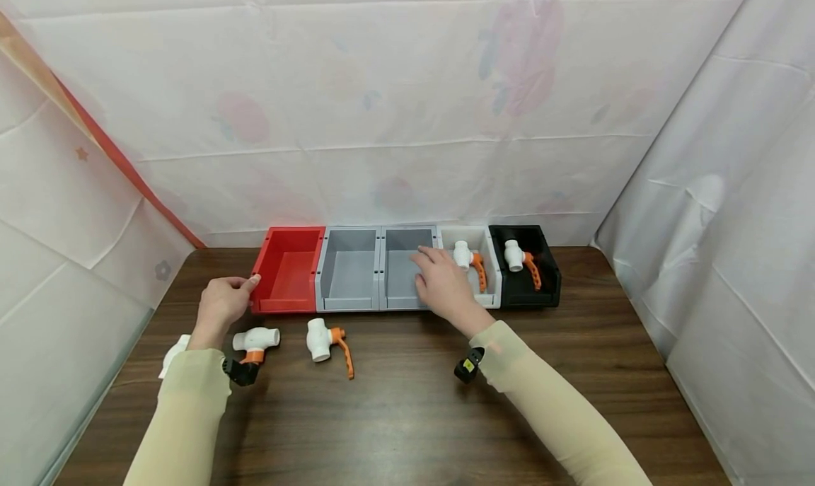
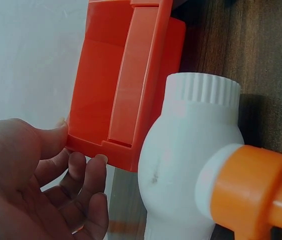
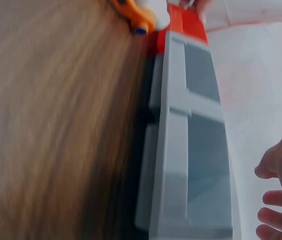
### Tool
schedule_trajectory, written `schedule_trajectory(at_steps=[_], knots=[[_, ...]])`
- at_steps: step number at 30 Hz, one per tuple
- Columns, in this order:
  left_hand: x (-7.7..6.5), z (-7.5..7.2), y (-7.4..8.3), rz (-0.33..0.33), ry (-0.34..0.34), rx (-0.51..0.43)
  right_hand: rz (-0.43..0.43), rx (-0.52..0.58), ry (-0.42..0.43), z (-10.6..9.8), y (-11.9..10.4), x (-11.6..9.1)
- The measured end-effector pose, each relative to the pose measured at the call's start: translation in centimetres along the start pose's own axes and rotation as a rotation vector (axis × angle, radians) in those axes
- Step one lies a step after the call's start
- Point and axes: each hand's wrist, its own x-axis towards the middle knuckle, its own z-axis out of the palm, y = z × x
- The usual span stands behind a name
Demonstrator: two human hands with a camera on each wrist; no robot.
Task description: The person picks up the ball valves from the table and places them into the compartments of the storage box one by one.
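In the head view my left hand [image 1: 219, 308] pinches the left side of the red bin [image 1: 283, 305] between thumb and fingers; the left wrist view shows the thumb at its rim. Close by that hand lies a white ball valve [image 1: 257, 338] with an orange handle, partly covered by the wrist camera. Over the right-hand grey bin [image 1: 402, 303] hovers my right hand [image 1: 447, 288], fingers spread and loosely bent, holding nothing. Another white ball valve [image 1: 318, 340], its orange handle pointing toward me, lies on the table in front of the left-hand grey bin [image 1: 349, 304].
The bins stand in one row against the curtain [image 1: 382, 182]. At the right end, a white bin [image 1: 487, 301] and a black bin [image 1: 530, 299] each contain an orange-handled ball valve. A white piece [image 1: 173, 351] shows partly behind my left forearm on the wooden table [image 1: 395, 422].
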Motion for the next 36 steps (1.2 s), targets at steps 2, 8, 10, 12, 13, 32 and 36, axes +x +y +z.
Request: schedule_trajectory(at_steps=[2,8,10,12,13,32,36], knots=[[0.0,0.0,0.0,0.001,0.0,0.0,-0.042,0.015,0.015,0.1,-0.9,-0.2],[0.0,0.1,0.2,-0.011,0.007,-0.011,-0.138,0.043,0.034,0.6,-3.5,-0.8],[-0.1,0.2,0.3,-0.014,0.007,-0.014,-0.167,0.049,0.019,0.8,-4.4,-0.9],[-0.1,0.1,0.3,-0.01,0.004,-0.014,-0.196,0.046,0.0,1.1,-5.3,-1.1],[-0.1,0.1,0.4,-0.006,0.004,-0.013,-0.211,0.042,-0.01,1.3,-5.7,-1.2],[-0.2,-0.1,0.3,-0.001,0.002,-0.003,-0.388,0.016,-0.178,6.1,-12.8,-2.5],[-0.3,-0.1,0.3,0.009,0.0,-0.004,-0.375,-0.011,-0.227,6.9,-13.9,-2.3]])
